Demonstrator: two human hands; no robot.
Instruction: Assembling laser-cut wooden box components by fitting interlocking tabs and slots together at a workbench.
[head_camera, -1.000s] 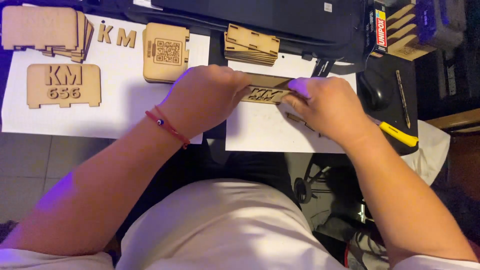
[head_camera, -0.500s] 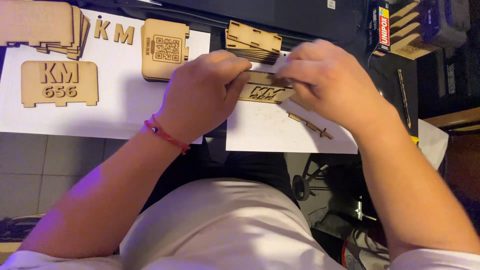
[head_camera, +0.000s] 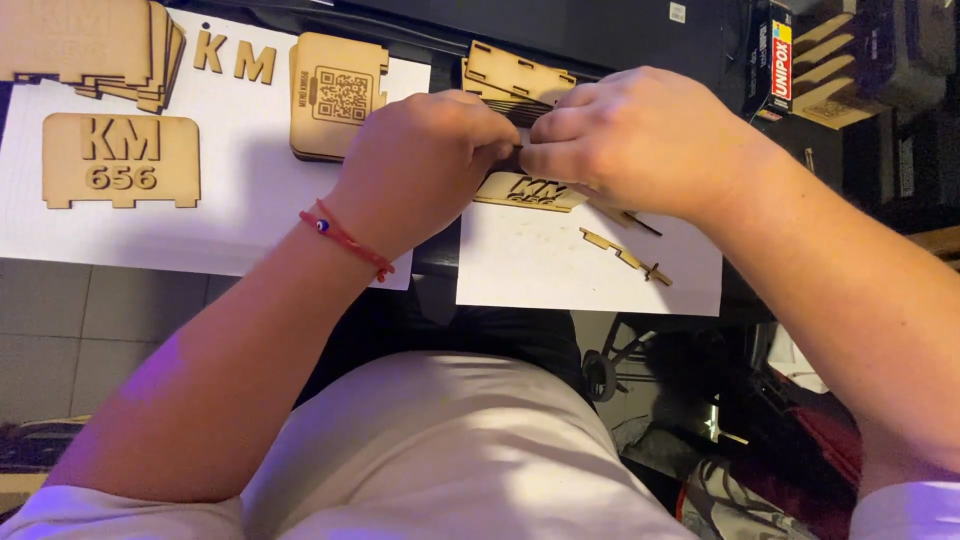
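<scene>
Far left, top corner: stack of wood panels (head_camera: 85, 45), tan, edges notched, lying on a white sheet (head_camera: 200, 225). Below the stack, a single plaque (head_camera: 120, 160), tan, flat-bottomed with rounded upper corners, raised letters and digits on its face. Right of the stack, two loose cut-out letters (head_camera: 235, 58), tan, side by side on the sheet. Next right, a code panel (head_camera: 338, 95), tan, squarish, a dark engraved square pattern in the middle, sitting on top of others of the same outline. Left hand (head_camera: 420, 165) comes in from lower left, a red cord bracelet (head_camera: 345, 238) at the wrist; fingers curled inward, tips meeting those of the right hand over a small dark piece (head_camera: 518, 150) pinched between them; the piece is mostly hidden and its shape cannot be told. Directly under the fingertips, a small plaque (head_camera: 530, 192) lies on a second white sheet (head_camera: 560, 270), partly covered by the right hand. Behind the fingertips, a short stack of slotted panels (head_camera: 515, 75), tan, against the dark bench. Right hand (head_camera: 645, 140) reaches in from the right, fingers bent and pressed to the same dark piece. Below it on the sheet, a thin wood strip (head_camera: 625, 257), notched, lying slantwise, apart from both hands. Far right top, an upright box (head_camera: 778, 62), narrow, red, blue and yellow face, beside more tan wood parts (head_camera: 840, 85).
</scene>
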